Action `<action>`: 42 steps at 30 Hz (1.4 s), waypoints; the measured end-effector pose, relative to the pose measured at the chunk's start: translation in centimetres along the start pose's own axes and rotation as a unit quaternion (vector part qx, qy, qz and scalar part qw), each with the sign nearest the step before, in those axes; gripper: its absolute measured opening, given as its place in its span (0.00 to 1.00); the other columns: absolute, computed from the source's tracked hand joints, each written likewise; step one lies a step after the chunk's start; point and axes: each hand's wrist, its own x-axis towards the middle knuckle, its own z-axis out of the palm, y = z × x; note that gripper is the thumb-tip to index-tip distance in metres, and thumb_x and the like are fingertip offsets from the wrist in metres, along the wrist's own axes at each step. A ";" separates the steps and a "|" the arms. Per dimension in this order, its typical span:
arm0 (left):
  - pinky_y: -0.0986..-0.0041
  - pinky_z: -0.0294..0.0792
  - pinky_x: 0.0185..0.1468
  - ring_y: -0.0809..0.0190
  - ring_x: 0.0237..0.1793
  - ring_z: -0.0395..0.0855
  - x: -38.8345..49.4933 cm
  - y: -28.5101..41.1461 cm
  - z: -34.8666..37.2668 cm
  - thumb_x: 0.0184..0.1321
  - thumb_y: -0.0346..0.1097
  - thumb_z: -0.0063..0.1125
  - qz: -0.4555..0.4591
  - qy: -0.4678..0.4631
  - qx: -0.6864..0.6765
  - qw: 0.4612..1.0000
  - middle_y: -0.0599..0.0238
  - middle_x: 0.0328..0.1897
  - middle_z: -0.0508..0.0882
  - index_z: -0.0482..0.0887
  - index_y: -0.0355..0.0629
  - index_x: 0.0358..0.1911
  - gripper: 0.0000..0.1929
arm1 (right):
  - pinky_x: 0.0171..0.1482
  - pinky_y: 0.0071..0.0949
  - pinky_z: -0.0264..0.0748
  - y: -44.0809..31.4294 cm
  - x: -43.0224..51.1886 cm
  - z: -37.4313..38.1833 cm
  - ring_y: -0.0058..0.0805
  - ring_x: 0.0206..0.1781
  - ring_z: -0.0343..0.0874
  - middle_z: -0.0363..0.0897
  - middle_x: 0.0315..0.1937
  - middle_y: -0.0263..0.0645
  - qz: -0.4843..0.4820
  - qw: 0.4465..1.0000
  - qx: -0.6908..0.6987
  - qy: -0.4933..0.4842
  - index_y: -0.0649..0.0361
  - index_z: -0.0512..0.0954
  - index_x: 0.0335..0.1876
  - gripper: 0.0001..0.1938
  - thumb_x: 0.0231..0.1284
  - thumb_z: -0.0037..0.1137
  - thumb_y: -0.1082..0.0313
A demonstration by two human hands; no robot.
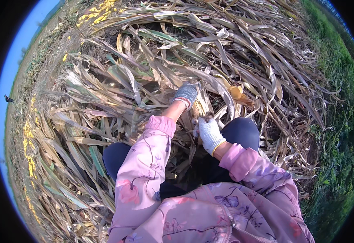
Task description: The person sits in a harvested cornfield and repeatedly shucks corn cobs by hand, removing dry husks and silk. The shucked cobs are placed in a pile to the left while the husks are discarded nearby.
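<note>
An ear of corn (199,107) lies between my hands, some of its pale yellow kernels bare and dry husk (206,103) along its side. My left hand (186,94), in a grey knitted glove, is curled at the ear's far end; its fingers are partly hidden, and they appear to grip husk. Closer to my body, my right hand (209,135) in a white knitted glove closes around the near end, where dark silk (206,117) shows. Dry corn stalks and leaves (161,65) surround both hands. Right of the ear, a yellow-orange husk (236,92) sticks out among the leaves.
My bent knees (242,132) flank the work. Husked yellow ears (29,145) lie in a line at far left, with another pile (99,13) at upper left. Cut stalks (256,45) spread ahead; green grass (338,91) borders the right. A distant person (8,98) is at far left.
</note>
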 end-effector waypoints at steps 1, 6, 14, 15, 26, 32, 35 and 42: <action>0.65 0.64 0.73 0.55 0.70 0.74 -0.2 1.0 -1.3 0.74 0.33 0.37 -0.031 -0.019 -0.066 0.997 0.50 0.70 0.76 0.71 0.42 0.70 0.22 | 0.22 0.30 0.69 0.1 0.0 0.3 0.27 0.20 0.71 0.71 0.21 0.35 0.025 1.000 0.001 -0.012 0.68 0.76 0.41 0.11 0.74 0.45 0.67; 0.61 0.64 0.72 0.43 0.65 0.77 0.6 6.7 -4.0 0.69 0.60 0.46 0.038 -0.007 -0.276 0.960 0.36 0.61 0.80 0.75 0.28 0.62 0.36 | 0.25 0.32 0.68 1.5 0.0 1.2 0.29 0.19 0.72 0.74 0.21 0.37 0.014 0.998 -0.054 -0.013 0.67 0.74 0.48 0.12 0.73 0.45 0.64; 0.61 0.76 0.50 0.50 0.41 0.86 -2.8 -11.2 1.9 0.71 0.48 0.51 -0.223 0.222 -0.498 0.808 0.56 0.43 0.88 0.85 0.44 0.40 0.16 | 0.40 0.26 0.74 0.8 2.2 -0.1 0.25 0.34 0.79 0.82 0.36 0.37 -0.045 0.998 -0.038 -0.033 0.65 0.77 0.47 0.09 0.72 0.48 0.68; 0.59 0.77 0.50 0.51 0.40 0.86 -4.2 -12.9 1.5 0.71 0.48 0.50 -0.254 0.241 -0.617 0.705 0.56 0.42 0.87 0.84 0.44 0.41 0.16 | 0.44 0.28 0.75 0.6 2.3 0.1 0.29 0.37 0.80 0.83 0.38 0.41 -0.084 0.992 -0.079 -0.046 0.67 0.78 0.49 0.12 0.71 0.49 0.66; 0.56 0.78 0.54 0.53 0.45 0.85 -20.1 -13.5 -4.3 0.73 0.44 0.51 -0.199 0.374 -0.875 0.235 0.58 0.43 0.85 0.80 0.40 0.45 0.14 | 0.59 0.35 0.76 -6.2 -0.2 3.1 0.47 0.58 0.82 0.83 0.52 0.57 -0.320 0.891 -0.311 -0.084 0.69 0.75 0.62 0.28 0.64 0.61 0.54; 0.58 0.73 0.62 0.55 0.53 0.82 -19.4 -13.2 -2.3 0.74 0.46 0.51 -0.138 0.318 -0.900 0.263 0.59 0.51 0.86 0.81 0.40 0.50 0.17 | 0.61 0.30 0.72 -8.6 0.5 3.9 0.30 0.56 0.79 0.82 0.55 0.48 -0.224 0.877 -0.268 -0.330 0.68 0.73 0.65 0.27 0.71 0.57 0.52; 0.55 0.73 0.63 0.54 0.55 0.82 -18.5 -13.2 -1.2 0.75 0.47 0.48 -0.110 0.321 -0.868 0.363 0.59 0.53 0.85 0.81 0.41 0.52 0.17 | 0.52 0.32 0.77 -6.8 1.1 4.5 0.32 0.46 0.83 0.85 0.44 0.51 -0.286 0.877 -0.278 -0.267 0.65 0.79 0.57 0.23 0.70 0.57 0.51; 0.56 0.71 0.67 0.55 0.58 0.79 -15.5 -10.2 0.4 0.70 0.37 0.55 -0.069 0.291 -0.909 0.291 0.59 0.57 0.82 0.78 0.42 0.58 0.16 | 0.53 0.28 0.75 -5.6 3.0 2.8 0.27 0.46 0.81 0.86 0.46 0.45 -0.240 0.930 -0.202 -0.192 0.69 0.78 0.58 0.19 0.71 0.53 0.63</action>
